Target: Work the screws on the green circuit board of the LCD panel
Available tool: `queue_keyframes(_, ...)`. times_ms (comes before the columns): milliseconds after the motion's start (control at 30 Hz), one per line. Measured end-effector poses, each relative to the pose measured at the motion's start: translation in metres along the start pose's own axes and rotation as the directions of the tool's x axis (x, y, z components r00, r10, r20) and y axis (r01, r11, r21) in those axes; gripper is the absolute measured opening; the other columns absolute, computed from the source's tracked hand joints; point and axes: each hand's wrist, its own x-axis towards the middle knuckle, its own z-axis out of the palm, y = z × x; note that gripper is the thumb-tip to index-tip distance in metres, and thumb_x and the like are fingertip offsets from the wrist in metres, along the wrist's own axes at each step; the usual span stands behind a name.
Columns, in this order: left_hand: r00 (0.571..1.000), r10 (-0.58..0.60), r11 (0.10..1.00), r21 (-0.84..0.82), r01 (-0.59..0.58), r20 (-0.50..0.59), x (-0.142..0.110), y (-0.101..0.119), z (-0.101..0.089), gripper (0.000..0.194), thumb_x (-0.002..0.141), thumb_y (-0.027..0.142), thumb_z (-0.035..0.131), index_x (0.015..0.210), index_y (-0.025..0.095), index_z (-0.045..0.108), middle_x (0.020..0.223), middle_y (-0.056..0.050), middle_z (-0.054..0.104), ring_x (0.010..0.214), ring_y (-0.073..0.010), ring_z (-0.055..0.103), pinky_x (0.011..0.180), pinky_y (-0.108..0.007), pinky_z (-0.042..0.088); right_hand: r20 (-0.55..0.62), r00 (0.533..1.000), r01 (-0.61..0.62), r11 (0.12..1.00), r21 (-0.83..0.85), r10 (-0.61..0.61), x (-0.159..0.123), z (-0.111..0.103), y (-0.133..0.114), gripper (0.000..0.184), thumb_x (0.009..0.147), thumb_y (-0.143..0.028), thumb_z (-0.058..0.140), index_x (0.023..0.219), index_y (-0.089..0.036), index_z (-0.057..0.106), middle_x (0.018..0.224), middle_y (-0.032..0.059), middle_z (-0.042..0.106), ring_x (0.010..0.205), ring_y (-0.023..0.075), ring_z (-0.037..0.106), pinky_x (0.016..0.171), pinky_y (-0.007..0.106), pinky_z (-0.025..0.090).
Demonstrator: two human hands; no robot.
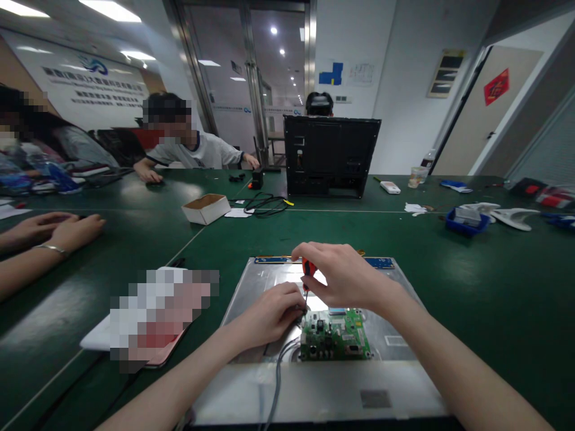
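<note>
A silver metal display panel point(323, 386) lies flat before me, with a green circuit board point(335, 336) on its middle. My right hand point(339, 272) is closed around the red and black handle of a screwdriver point(308, 268). The screwdriver stands nearly upright, its shaft pointing down at the board's upper left corner. Beside the tip, my left hand point(284, 308) has its fingers pinched together at that corner; what they hold, if anything, is hidden. Grey cables point(277, 383) run from near the board's left side toward me. A blue strip board point(380, 262) lines the panel's far edge.
A phone-like item point(173, 347) and white papers lie left of the panel. Further off are an open cardboard box point(206, 209), black cables point(267, 205), a black monitor housing point(331, 157) and a blue tray point(467, 221). A co-worker's hands point(67, 230) rest at the left; other people sit beyond.
</note>
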Motion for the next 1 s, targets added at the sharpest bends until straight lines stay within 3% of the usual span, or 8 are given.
queue_keyframes(1000, 1.000, -0.011, 1.000, 0.007, 0.011, 0.004, -0.0008, 0.0029, -0.0027, 0.015, 0.093, 0.010, 0.052, 0.092, 0.019, 0.063, 0.099, -0.006, 0.064, 0.090, -0.0225, 0.060, 0.076, -0.033, 0.047, -0.032, 0.999, -0.006, 0.995, -0.102, 0.003, 0.0022, 0.0068, 0.0031, 0.020, 0.093, -0.025, 0.065, 0.111, -0.021, 0.056, 0.101, 0.0044, 0.074, 0.080, 0.0184, 0.066, 0.059, 0.028, 0.026)
